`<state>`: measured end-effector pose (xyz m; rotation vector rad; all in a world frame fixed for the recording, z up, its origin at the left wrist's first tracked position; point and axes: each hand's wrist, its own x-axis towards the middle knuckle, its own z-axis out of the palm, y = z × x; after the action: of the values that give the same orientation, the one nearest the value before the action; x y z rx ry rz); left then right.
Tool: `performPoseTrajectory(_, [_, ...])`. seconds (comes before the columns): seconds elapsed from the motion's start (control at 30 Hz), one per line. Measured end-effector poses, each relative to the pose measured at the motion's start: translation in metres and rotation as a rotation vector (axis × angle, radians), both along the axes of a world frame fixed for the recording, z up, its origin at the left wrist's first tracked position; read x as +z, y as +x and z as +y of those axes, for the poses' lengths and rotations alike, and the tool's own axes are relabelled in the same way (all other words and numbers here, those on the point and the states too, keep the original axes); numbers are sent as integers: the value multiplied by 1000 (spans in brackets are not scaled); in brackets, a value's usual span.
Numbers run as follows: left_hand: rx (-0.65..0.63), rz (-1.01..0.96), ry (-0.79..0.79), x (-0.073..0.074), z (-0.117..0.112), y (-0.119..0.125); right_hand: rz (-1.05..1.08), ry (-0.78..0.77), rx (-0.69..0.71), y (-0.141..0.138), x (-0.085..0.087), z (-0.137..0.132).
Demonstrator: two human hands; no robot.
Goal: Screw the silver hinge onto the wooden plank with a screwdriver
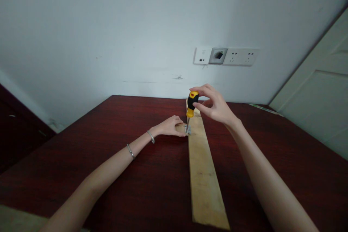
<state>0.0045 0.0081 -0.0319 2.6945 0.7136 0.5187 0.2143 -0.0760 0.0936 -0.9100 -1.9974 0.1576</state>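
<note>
A long pale wooden plank (pixel 203 174) lies lengthwise on a dark red table (pixel 136 174). My right hand (pixel 214 107) pinches the yellow and black handle of a screwdriver (pixel 191 104), which stands upright with its tip on a small metal hinge (pixel 189 129) at the plank's left edge. My left hand (pixel 170 127) rests on the table beside the plank, fingers curled against a small piece of wood (pixel 179 128) next to the hinge. Two thin bracelets sit on my left forearm.
A white wall rises behind the table, with a row of sockets (pixel 225 56) on it. A pale door (pixel 318 90) stands at the right. Dark furniture (pixel 19 127) shows at the left edge.
</note>
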Motion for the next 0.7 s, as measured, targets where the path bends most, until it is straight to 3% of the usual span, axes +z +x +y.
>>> performPoseTrajectory(0.7, [24,26,-6,5,-4,0,113,94,-43,-7,-9,12])
